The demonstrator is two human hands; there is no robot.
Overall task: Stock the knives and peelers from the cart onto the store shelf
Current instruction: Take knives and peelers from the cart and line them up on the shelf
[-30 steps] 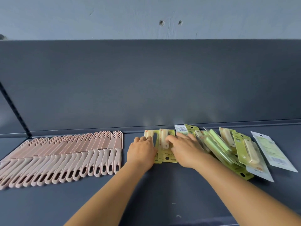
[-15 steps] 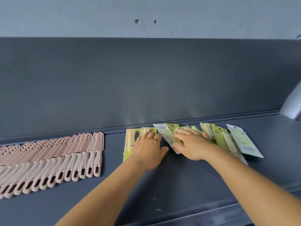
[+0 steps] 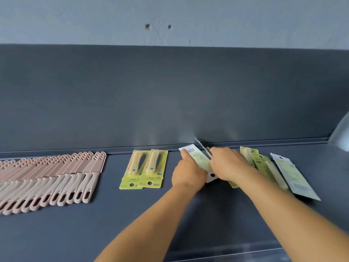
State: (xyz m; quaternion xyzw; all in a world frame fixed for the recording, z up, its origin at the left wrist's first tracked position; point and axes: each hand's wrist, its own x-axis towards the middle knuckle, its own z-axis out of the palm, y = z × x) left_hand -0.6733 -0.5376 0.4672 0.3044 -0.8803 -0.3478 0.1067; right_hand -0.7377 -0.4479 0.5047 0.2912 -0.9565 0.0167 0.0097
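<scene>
Two carded knives (image 3: 144,168) now lie flat and released on the shelf (image 3: 170,214), right of the pink knives (image 3: 49,181). Both hands have shifted right: the left hand (image 3: 188,174) and right hand (image 3: 229,164) pinch a face-down pack (image 3: 197,157) from the loose pile (image 3: 264,167), likely next in the row.

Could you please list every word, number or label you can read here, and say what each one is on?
"FRUIT KNIFE": upside down on the right green card.
"FRUIT KNIFE": partly covered on the left green card.
Barcode label on the face-down pack: too blurred.
Face-down pack at far right: unreadable.
</scene>
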